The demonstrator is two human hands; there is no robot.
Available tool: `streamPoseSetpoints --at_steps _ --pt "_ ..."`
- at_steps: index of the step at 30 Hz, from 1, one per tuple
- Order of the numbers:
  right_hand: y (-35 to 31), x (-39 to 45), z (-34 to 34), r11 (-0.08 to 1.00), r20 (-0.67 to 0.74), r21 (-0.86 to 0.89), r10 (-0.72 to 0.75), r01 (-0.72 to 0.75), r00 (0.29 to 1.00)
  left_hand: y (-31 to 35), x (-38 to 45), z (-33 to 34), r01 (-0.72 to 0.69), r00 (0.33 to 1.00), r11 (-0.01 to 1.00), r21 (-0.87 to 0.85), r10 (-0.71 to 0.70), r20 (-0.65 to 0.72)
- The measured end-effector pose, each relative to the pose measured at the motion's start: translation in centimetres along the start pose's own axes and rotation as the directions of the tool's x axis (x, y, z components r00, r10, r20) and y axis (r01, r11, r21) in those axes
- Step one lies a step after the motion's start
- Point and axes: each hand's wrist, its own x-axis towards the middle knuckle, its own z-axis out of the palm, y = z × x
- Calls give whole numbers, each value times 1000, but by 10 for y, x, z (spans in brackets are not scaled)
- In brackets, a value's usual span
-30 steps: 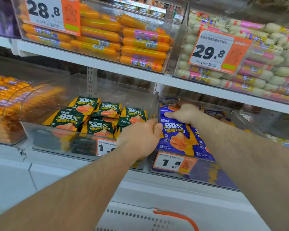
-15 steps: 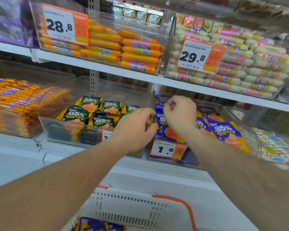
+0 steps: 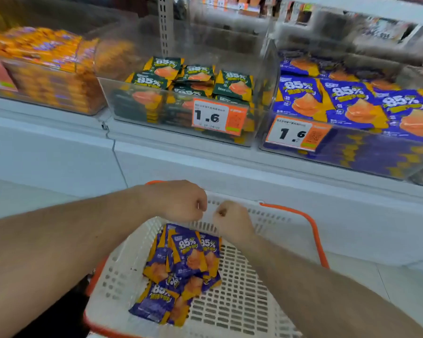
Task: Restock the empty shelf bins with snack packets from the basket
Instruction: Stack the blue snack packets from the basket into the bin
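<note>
A white basket (image 3: 244, 284) with orange handles sits below me, holding several purple snack packets (image 3: 183, 264) in a loose pile. My left hand (image 3: 178, 201) and my right hand (image 3: 232, 220) hover side by side over the basket's far rim, both with fingers curled into loose fists and nothing in them. On the shelf above, a clear bin at the right (image 3: 300, 157) holds several matching purple packets (image 3: 347, 101). The clear bin in the middle (image 3: 122, 103) holds green packets (image 3: 232, 84).
A third clear bin with orange sausage packs (image 3: 47, 69) stands at the left. Orange price tags (image 3: 220, 117) reading 1.6 hang on the bin fronts. A white shelf ledge (image 3: 181, 167) runs between the bins and the basket.
Both hands have come down from the purple bin on the shelf to just above the basket. The view has tilted down, so the basket fills the lower frame.
</note>
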Motion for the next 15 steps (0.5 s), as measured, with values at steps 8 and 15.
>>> streamPoseSetpoints --at_steps 8,15 --pt "65 -5 122 870 287 -127 492 -476 822 -31 16 22 65 991 998 22 -67 114" --pt "69 10 177 845 270 -171 534 -506 801 -41 32 29 105 979 993 -53 -94 184"
